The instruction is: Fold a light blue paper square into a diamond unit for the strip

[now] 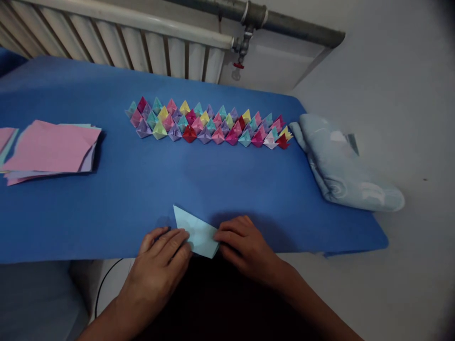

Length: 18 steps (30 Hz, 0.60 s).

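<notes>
- The left hand [161, 255] lies flat at the near edge of the blue worktop [142, 189], at about 6 o'clock in the view; its fingers press down on the left part of a pale blue paper [197, 232].
- The right hand [241, 244] sits just beside it, fingertips pinching the paper's right edge — so both hands have a grip on the same sheet, neither one clenched into a fist.
- The paper is folded into a triangle shape, one sharp corner pointing toward 11 o'clock, its lower tip reaching the worktop's near edge between the two hands.
- Well beyond the hands, toward 12 o'clock, a long band of small folded paper pieces [209, 124] stretches left to right — pink, purple, yellow, teal, red — packed touching one another in rows.
- At 9 o'clock a stack of flat paper sheets [53, 149] rests on the worktop, a pink sheet on top, with paler sheets showing under its edges.
- At 3 o'clock a rolled light blue cloth [341, 166] lies across the worktop's right end, partly hanging past its edge.
- Behind the worktop, at the far side, stands a white radiator [142, 47] with a grey pipe [284, 21] and a small red valve [239, 65] near 1 o'clock.
</notes>
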{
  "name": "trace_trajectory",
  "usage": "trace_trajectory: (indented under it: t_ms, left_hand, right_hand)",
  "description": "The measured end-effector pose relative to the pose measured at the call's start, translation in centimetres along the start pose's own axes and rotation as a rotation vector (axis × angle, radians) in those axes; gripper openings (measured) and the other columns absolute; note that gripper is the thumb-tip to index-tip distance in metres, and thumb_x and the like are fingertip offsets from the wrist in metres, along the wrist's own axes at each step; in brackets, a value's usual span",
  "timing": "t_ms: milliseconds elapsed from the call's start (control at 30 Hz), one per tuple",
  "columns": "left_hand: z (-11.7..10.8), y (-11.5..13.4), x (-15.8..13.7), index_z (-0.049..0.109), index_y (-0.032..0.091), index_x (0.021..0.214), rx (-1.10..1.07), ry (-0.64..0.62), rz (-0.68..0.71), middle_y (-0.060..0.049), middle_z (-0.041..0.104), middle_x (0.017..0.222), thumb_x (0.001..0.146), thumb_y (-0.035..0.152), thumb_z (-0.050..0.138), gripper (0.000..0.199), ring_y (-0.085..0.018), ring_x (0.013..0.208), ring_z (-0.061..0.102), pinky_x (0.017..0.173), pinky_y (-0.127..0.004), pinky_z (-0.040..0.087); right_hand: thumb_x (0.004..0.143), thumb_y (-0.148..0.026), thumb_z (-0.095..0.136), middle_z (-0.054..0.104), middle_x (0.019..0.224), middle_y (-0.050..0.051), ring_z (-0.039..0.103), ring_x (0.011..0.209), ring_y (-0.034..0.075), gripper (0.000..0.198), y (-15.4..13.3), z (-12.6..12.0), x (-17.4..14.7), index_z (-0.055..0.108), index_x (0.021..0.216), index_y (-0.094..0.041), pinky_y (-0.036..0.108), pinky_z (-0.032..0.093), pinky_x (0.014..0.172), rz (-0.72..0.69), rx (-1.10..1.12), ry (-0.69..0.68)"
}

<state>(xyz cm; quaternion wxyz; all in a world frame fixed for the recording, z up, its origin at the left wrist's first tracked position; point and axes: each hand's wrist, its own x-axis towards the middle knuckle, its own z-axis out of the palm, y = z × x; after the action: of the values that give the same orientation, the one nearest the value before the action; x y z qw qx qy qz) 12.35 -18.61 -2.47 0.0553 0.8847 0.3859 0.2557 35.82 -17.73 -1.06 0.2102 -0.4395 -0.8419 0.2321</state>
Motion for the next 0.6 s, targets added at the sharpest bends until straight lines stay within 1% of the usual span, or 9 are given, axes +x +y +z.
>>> trace_trajectory:
  t_ms: [133, 233, 367, 600]
  left_hand:
    - [0.1, 0.3, 0.5, 0.063, 0.017, 0.090, -0.044, 0.013, -0.084, -0.005, 0.069, 0.100, 0.090, 0.014, 0.050, 0.013, -0.019, 0.092, 0.061, 0.092, -0.040, 0.036]
    - [0.2, 0.6, 0.7, 0.062, 0.017, 0.086, -0.061, 0.002, -0.152, -0.004, 0.068, 0.098, 0.090, 0.013, 0.051, 0.012, -0.019, 0.093, 0.060, 0.092, -0.041, 0.035]
    - [0.4, 0.6, 0.6, 0.060, 0.017, 0.084, -0.058, -0.019, -0.211, -0.004, 0.066, 0.100, 0.089, 0.014, 0.053, 0.010, -0.020, 0.095, 0.059, 0.094, -0.042, 0.034]
    - [0.5, 0.6, 0.7, 0.058, 0.018, 0.077, -0.056, -0.016, -0.251, -0.005, 0.066, 0.100, 0.087, 0.015, 0.055, 0.011, -0.022, 0.094, 0.058, 0.090, -0.042, 0.033]
  right_hand:
    - [0.087, -0.016, 0.057, 0.064, 0.100, 0.005, 0.056, 0.089, 0.018, 0.008, -0.1, 0.3, 0.5, 0.064, 0.090, -0.019, 0.036, 0.040, 0.080, 0.057, 0.010, 0.084]
    - [0.085, -0.017, 0.060, 0.063, 0.104, 0.006, 0.057, 0.094, 0.019, 0.003, -0.2, 0.4, 0.8, 0.063, 0.084, -0.019, 0.038, 0.041, 0.084, 0.117, 0.023, 0.136]
    - [0.083, -0.018, 0.062, 0.063, 0.103, 0.006, 0.058, 0.094, 0.020, 0.005, -0.1, 0.7, 1.1, 0.061, 0.078, -0.019, 0.038, 0.042, 0.084, 0.167, 0.033, 0.147]
    - [0.081, -0.019, 0.066, 0.063, 0.104, 0.005, 0.058, 0.095, 0.020, 0.010, 0.1, 0.9, 1.2, 0.058, 0.075, -0.019, 0.037, 0.041, 0.084, 0.224, 0.039, 0.166]
